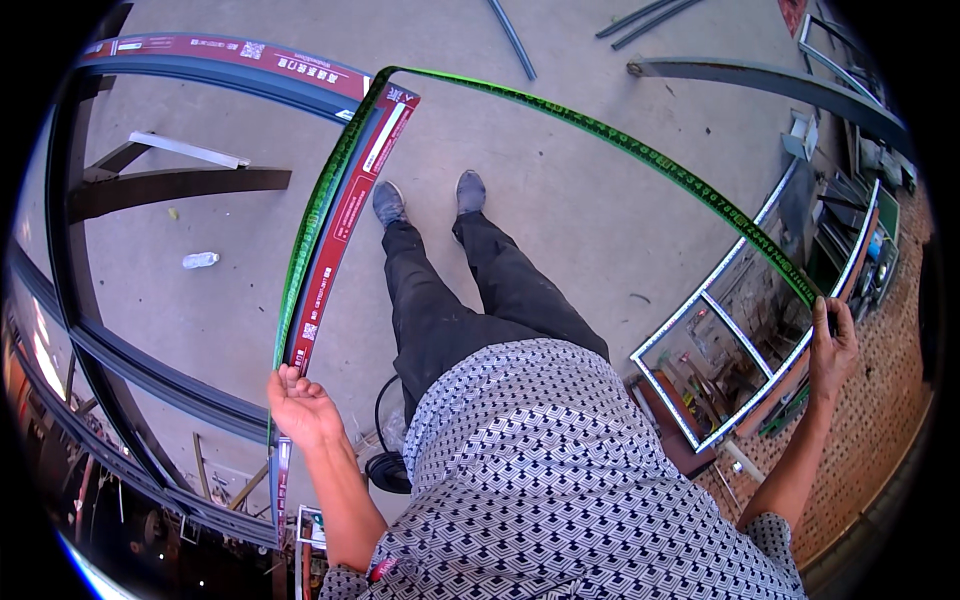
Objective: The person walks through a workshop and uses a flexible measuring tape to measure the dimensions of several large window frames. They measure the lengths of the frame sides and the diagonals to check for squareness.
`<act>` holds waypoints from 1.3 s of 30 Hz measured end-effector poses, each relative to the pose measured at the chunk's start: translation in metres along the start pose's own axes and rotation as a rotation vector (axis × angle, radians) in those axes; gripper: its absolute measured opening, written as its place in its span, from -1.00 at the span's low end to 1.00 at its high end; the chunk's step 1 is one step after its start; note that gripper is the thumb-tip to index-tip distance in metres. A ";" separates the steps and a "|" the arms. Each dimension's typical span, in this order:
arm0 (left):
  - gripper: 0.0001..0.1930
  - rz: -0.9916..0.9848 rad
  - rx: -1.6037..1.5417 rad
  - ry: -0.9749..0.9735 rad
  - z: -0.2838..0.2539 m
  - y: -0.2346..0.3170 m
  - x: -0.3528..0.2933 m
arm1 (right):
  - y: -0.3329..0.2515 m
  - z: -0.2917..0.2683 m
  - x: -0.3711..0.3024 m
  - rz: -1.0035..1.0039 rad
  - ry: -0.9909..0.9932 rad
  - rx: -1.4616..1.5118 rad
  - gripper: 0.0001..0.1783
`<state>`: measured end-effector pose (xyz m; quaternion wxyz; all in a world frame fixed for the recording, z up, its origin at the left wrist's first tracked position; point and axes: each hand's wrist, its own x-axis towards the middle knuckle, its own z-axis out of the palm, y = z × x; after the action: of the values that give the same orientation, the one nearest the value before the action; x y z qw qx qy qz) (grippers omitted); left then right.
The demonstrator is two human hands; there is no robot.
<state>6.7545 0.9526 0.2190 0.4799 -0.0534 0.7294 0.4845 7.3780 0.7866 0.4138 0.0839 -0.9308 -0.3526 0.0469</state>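
A green tape measure blade (640, 150) stretches in a long line from one hand to the other, bending sharply near the top of a window-frame profile. My right hand (832, 345), out to the right, pinches one end of it. On the left, my left hand (304, 408) is closed with the blade between its fingers, beside the grey profile with red protective film (350, 215). The blade runs alongside this profile down to my left hand. Whether my fingers also grip the profile is hidden. No tape case shows.
Dark steel rack bars (170, 365) stand at the left, carrying another red-filmed profile (230, 55). A steel beam (760, 80) juts in at the upper right. A white-edged frame (705, 300) leans at the right. On the floor lie a plastic bottle (201, 260) and thin grey strips (650, 22).
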 end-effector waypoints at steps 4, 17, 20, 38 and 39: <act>-0.83 -0.008 0.004 -0.018 -0.002 0.001 0.001 | 0.005 0.003 0.000 0.009 0.007 0.033 -0.82; -0.74 0.150 -0.210 -0.023 0.014 0.039 0.007 | -0.009 0.052 0.041 -0.161 -0.003 0.198 -0.76; -0.73 0.237 -0.242 -0.112 0.037 0.085 0.021 | -0.042 0.069 0.061 -0.205 0.005 0.231 -0.73; -0.69 0.482 -0.412 -0.303 0.186 0.358 0.304 | -0.371 0.172 0.195 -0.326 -0.146 0.301 -0.63; -0.69 0.490 -0.407 -0.293 0.188 0.368 0.315 | -0.385 0.174 0.199 -0.345 -0.144 0.287 -0.63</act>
<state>6.5085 1.4103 0.2098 0.4287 0.0987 0.5324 0.7232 7.2513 1.2245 0.3101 0.1966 -0.8295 -0.5015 0.1477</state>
